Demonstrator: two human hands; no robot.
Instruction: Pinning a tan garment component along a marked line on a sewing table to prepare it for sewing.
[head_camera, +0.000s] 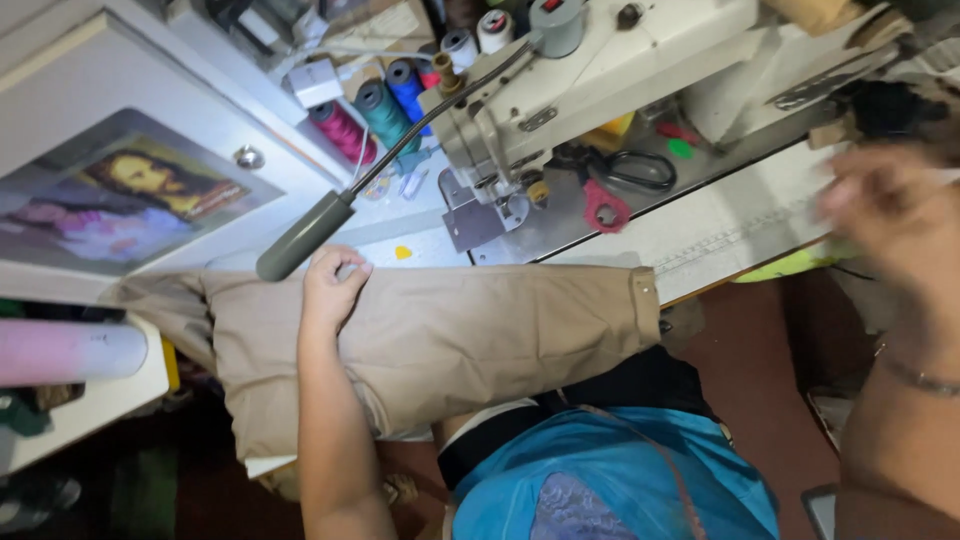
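Note:
A tan garment (480, 335) lies folded across the front edge of the sewing table and over my lap. My left hand (333, 285) sits on its upper left part, fingers curled over the far edge of the cloth. Just above that hand lies the grey-green head of a gooseneck lamp (305, 235). My right hand (885, 210) is raised at the right end of the table, apart from the garment. It is blurred, and its fingers cannot be made out. A thin bracelet (920, 380) circles that wrist.
A white industrial sewing machine (600, 70) stands behind the garment, with black scissors (635, 170) on its bed. Several thread spools (385, 110) sit at the back left. The table (740, 235) has a printed ruler strip. A framed picture (130, 200) and a pink roll (65, 352) are at left.

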